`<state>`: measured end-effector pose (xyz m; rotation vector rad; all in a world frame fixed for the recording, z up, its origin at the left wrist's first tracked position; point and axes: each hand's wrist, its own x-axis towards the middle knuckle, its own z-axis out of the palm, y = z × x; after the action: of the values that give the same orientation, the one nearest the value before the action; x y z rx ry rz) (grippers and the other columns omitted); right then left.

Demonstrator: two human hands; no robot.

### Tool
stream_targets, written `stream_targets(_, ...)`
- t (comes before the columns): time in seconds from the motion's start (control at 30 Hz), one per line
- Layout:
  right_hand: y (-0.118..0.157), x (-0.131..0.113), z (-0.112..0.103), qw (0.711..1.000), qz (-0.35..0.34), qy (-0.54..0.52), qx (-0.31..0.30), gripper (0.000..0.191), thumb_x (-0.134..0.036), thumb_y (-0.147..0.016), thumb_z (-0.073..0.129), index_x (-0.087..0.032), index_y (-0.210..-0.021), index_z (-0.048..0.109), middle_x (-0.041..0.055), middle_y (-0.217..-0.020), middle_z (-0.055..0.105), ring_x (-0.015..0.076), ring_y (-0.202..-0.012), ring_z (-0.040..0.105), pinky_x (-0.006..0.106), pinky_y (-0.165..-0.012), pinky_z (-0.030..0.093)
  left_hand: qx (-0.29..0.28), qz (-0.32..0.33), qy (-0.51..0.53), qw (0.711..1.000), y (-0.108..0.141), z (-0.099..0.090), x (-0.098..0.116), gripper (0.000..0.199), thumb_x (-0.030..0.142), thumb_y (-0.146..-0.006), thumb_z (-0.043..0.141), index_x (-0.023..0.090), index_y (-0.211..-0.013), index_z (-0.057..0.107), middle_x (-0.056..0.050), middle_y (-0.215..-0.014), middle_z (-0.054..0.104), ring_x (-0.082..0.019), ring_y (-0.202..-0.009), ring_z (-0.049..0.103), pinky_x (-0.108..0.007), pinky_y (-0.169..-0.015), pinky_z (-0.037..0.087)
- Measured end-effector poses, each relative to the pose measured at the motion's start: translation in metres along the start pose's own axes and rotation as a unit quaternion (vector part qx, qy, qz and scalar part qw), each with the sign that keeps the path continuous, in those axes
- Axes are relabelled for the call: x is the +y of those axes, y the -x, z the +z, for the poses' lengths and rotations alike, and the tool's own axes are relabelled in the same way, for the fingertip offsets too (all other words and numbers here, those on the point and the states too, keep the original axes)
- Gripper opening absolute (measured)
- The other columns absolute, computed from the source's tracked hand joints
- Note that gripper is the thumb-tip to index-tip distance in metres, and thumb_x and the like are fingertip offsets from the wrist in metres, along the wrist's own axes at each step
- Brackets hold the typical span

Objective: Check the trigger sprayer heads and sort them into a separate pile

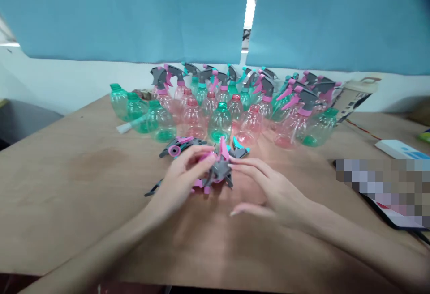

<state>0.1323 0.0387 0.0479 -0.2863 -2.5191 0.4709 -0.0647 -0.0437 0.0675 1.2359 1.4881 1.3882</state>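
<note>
My left hand [183,175] has its fingers closed round the pink collar of a grey and pink spray head [221,168] at the middle of the table. To the right, my right hand [272,191] is spread, its fingertips at the edge of that spray head and its thumb apart below. More loose spray heads, grey with pink or turquoise parts, lie around and partly under my left hand, one with a round pink collar [174,151]. Just behind them stands an uncapped green bottle [220,124] beside an uncapped pink bottle [250,126].
Several green and pink bottles, some topped with spray heads, fill the back of the wooden table [83,204]. A printed carton [354,97] stands at the back right. A dark-edged device [386,195], partly pixelated, lies at the right beside a white and blue box [401,151].
</note>
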Motion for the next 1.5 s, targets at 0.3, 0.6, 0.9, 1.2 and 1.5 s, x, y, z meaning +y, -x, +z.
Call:
stream_targets(0.3,-0.042,0.032,0.034,0.975,0.197,0.106,-0.023,0.066,-0.064,-0.085,0.038,-0.017,-0.130,0.046,0.0173,-0.135,0.045,0.0361,-0.127,0.037,0.056,-0.099,0.035,0.129,-0.023,-0.059,0.990,-0.017,-0.077,-0.021,0.034,0.044,-0.077,0.062,0.018,-0.100,0.062,-0.006,-0.097,0.064,-0.023,-0.089,0.063,-0.038,-0.078,0.053)
stream_targets(0.6,-0.021,0.035,0.032,0.977,0.156,0.045,-0.140,0.065,-0.063,-0.083,0.044,-0.017,-0.129,0.045,0.0165,-0.139,0.040,0.0309,-0.134,0.027,0.049,-0.105,0.031,0.133,0.143,-0.469,0.861,0.004,-0.076,-0.034,0.046,0.047,-0.088,0.046,0.024,-0.128,0.050,-0.010,-0.137,0.039,-0.030,-0.127,0.039,-0.050,-0.105,0.031)
stream_targets(0.9,-0.015,0.023,0.032,0.986,0.055,-0.029,-0.154,0.060,-0.067,-0.067,0.062,-0.018,-0.102,0.054,0.0166,-0.141,0.038,0.0297,-0.136,0.023,0.045,-0.105,0.033,-0.114,0.236,-0.592,0.762,0.007,-0.060,-0.031,0.049,0.052,-0.091,0.039,0.026,-0.131,0.047,-0.010,-0.144,0.039,-0.029,-0.131,0.035,-0.050,-0.104,0.030)
stream_targets(1.2,0.000,0.027,0.022,0.991,0.051,-0.037,-0.121,0.072,-0.068,-0.063,0.065,-0.015,-0.111,0.051,0.0208,-0.144,0.031,0.0329,-0.136,0.023,0.046,-0.104,0.034,-0.100,0.181,-0.586,0.784,0.021,-0.084,-0.030,0.047,0.052,-0.090,0.041,0.024,-0.126,0.051,-0.009,-0.150,0.027,-0.030,-0.137,0.027,-0.049,-0.108,0.029)
stream_targets(1.5,0.009,-0.010,0.040,0.988,-0.052,0.029,-0.140,0.055,-0.057,-0.083,0.050,-0.016,-0.121,0.056,0.0163,-0.141,0.041,0.0304,-0.134,0.029,0.050,-0.108,0.027,-0.115,0.142,-0.619,0.764,0.011,-0.074,-0.041,0.088,0.067,-0.081,0.043,0.019,-0.147,0.010,-0.013,-0.150,0.025,-0.033,-0.137,0.025,-0.048,-0.109,0.025)
